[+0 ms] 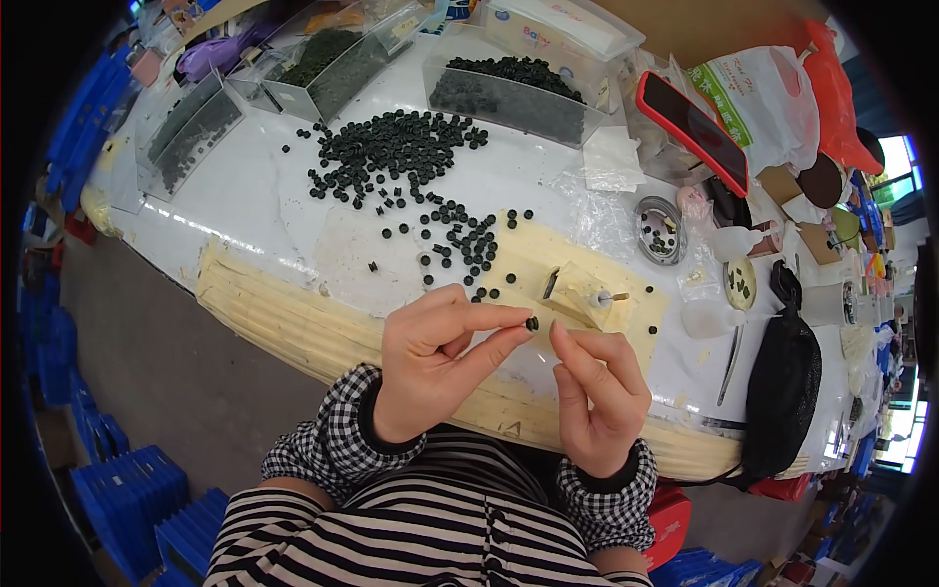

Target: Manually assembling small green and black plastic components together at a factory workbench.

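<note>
My left hand (427,357) pinches a small black grooved rubber piece (532,324) between thumb and forefinger, above the table's front edge. Close to its right, my right hand (602,396) is held with curled fingers, the forefinger tip pointing at the piece. Whatever the right fingers may hold is too small to make out. Just beyond the hands, a small fixture with a metal pin (608,297) stands on a yellowish taped mat (533,256). Similar loose black pieces (469,238) lie past my left hand, below a larger heap (391,147).
Clear bins of small parts (509,98) line the back. A red-cased phone (693,132) leans at the right, near a round tin (661,231), a small bottle (712,318), tweezers (730,366) and a black bag (785,382). Yellow padding (284,313) covers the front edge.
</note>
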`<control>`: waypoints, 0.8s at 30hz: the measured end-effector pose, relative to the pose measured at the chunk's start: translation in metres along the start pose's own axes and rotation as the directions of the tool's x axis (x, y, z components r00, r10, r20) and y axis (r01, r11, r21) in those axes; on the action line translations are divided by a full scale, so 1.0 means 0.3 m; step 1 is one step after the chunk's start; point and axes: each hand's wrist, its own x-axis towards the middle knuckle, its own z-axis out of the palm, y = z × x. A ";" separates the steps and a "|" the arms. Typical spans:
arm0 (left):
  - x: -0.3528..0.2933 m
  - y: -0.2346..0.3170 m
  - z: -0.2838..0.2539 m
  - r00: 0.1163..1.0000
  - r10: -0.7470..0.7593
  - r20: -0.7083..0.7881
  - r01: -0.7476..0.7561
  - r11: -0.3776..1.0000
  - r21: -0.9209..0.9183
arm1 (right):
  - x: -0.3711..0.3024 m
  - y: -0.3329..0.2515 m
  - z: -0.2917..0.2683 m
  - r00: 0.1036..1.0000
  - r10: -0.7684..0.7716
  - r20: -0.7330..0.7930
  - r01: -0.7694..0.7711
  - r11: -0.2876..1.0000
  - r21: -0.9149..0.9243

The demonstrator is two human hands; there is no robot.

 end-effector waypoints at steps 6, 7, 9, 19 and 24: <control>0.037 -0.034 -0.055 1.000 -0.018 -0.013 0.022 0.943 0.331 | -0.008 -0.001 -0.001 0.998 0.047 -0.028 -0.047 0.999 -0.014; 0.044 -0.025 -0.065 0.999 -0.033 0.005 0.030 0.950 0.310 | -0.008 -0.002 -0.001 0.999 0.044 -0.027 -0.045 0.999 -0.016; 0.043 -0.020 -0.089 0.986 -0.166 0.024 0.167 0.986 -0.024 | -0.007 -0.002 -0.001 0.999 0.037 -0.033 -0.037 0.999 -0.010; 0.034 -0.008 -0.149 0.805 -0.552 0.217 0.349 0.146 -0.926 | -0.018 0.012 -0.022 0.986 0.078 -0.144 -0.086 0.995 -0.054; 0.013 -0.072 -0.181 0.875 -0.341 0.343 0.327 -0.107 -0.939 | 0.002 0.008 -0.060 0.971 0.064 -0.231 -0.106 0.979 -0.175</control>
